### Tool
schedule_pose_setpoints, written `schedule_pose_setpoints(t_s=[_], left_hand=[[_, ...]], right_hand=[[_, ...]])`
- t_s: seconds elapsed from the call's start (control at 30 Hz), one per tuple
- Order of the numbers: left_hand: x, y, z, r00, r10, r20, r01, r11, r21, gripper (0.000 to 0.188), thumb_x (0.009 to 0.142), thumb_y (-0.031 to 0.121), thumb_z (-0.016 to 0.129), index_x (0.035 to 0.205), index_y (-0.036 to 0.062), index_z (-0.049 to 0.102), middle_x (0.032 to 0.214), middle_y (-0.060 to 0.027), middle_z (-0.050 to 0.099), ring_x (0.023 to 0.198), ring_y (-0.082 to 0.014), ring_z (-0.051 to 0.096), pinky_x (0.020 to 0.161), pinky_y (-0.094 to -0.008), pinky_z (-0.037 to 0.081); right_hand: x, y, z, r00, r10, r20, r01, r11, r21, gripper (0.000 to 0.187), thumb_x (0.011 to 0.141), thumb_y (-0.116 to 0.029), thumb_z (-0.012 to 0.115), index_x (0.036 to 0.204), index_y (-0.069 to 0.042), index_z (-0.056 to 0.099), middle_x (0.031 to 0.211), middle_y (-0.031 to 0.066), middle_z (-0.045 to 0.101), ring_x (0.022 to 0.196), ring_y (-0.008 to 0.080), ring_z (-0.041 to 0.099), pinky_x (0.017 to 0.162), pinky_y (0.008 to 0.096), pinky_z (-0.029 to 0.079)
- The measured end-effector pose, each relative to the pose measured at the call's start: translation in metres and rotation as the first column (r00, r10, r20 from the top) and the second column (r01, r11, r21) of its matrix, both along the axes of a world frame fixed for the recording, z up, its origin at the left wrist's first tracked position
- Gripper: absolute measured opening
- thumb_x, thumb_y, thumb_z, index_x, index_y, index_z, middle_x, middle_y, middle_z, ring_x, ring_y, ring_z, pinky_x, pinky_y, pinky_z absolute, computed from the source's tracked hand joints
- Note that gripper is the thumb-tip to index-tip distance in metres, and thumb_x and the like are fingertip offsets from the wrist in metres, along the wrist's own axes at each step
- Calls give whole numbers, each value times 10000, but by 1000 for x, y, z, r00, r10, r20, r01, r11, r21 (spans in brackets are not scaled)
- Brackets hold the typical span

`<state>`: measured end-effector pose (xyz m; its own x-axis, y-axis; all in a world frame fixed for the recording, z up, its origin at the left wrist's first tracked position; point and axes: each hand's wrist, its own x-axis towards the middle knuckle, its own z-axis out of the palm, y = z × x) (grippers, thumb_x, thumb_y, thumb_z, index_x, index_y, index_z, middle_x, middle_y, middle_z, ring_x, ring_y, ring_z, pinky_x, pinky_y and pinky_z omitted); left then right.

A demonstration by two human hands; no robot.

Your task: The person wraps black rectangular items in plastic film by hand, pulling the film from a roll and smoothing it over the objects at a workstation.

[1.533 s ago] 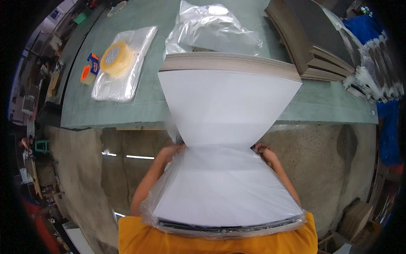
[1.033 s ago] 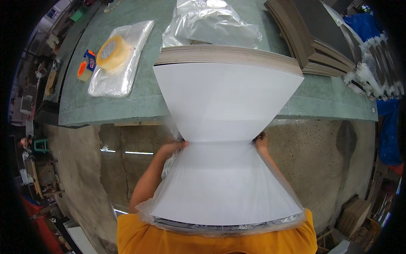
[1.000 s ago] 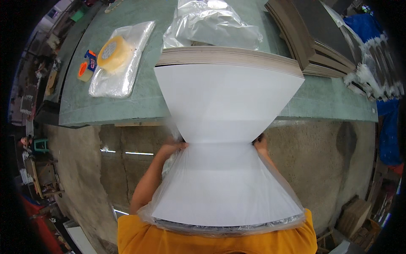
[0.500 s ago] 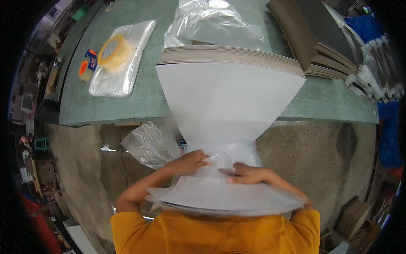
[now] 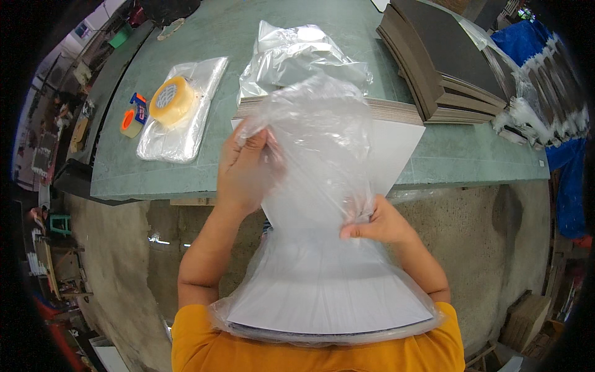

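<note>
A clear plastic bag (image 5: 316, 136) wraps a white sheet or board (image 5: 328, 297) that rests against my body. My left hand (image 5: 245, 170) is raised, its fingers closed on the bag's far, loose end; it is slightly blurred. Lower and to the right, my right hand (image 5: 381, 223) pinches the bag's side between thumb and fingers. Behind the film, a stack of white boards (image 5: 396, 139) lies at the table's near edge, partly hidden by the bag and my left hand.
On the green table (image 5: 471, 155), a tape roll (image 5: 171, 102) lies on folded plastic bags (image 5: 167, 146), beside a small tape dispenser (image 5: 133, 115). Crumpled clear plastic (image 5: 297, 56) sits behind the white boards. Dark grey boards (image 5: 446, 49) are stacked at the far right.
Both hands have moved away from my body, the left farther, lifting the bag's loose end up over the white boards. The crumpled film at the table's front edge is gone from there.
</note>
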<state>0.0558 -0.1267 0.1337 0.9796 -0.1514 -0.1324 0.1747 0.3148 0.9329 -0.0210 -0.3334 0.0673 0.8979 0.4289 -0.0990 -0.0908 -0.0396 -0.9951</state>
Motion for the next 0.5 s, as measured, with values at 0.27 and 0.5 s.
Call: schedule_pose_setpoints(t_s=[0.27,0.5], left_hand=[[13,15,-27,954,-164,251,13,858,513,68,799,69,515,814,17,557,653,25,528,567,-44,463,483,-185,351],[14,39,-18,967,-191,166,121,925,359,154,746,34,550,896,3,555,746,22,538,688,-63,480,614,-202,386]], right_hand=[[13,-4,6,905,-424,-19,424,900,101,352,702,-98,669,1007,22,543,837,59,608,727,115,565,679,251,457],[17,-13,16,935,-350,-51,353,934,58,181,743,-113,635,855,20,586,737,74,601,641,94,554,604,216,455]])
